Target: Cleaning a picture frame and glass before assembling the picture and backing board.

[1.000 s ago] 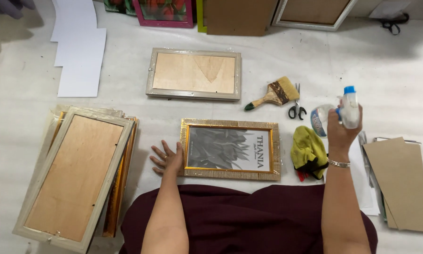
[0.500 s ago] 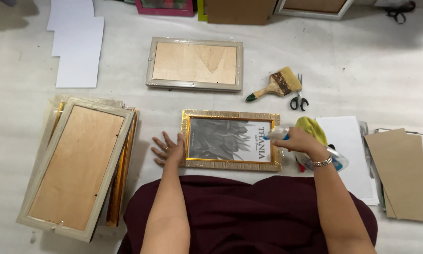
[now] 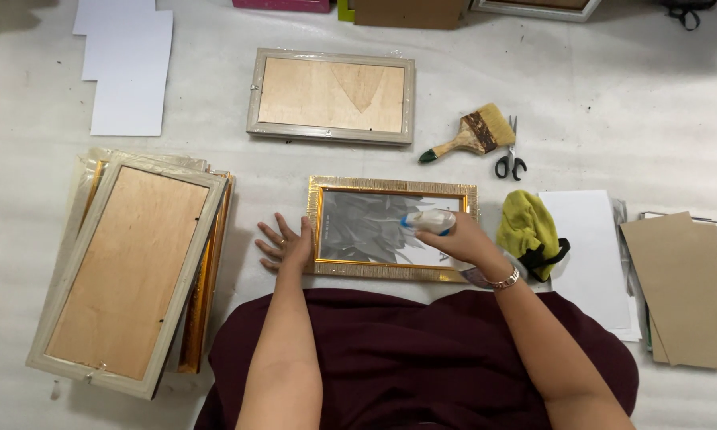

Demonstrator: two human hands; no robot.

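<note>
White sheeting covers the whole work surface, and right at the centre lies a gold picture frame, face up, glass showing a grey leafy print. Left hand is pressed flat against the frame's left edge, fingers spread and released, pinning it. Right hand is over the glass, fingers clenched round a small spray bottle with a white body and blue cap, nozzle pointing left across the pane.

That frame looks stiff and fairly light, but the glass is fragile and would turn slippery when wet; I'd say the outer moulding is the place to grip, not the pane.

Just right of it sits a yellow cloth, then white paper sheets and brown cardboard backings. Beyond, a paintbrush and scissors. Farther back, one frame lies face down, wooden back showing. On the left, a stack of frames, backs up. More white sheets at top left.
</note>
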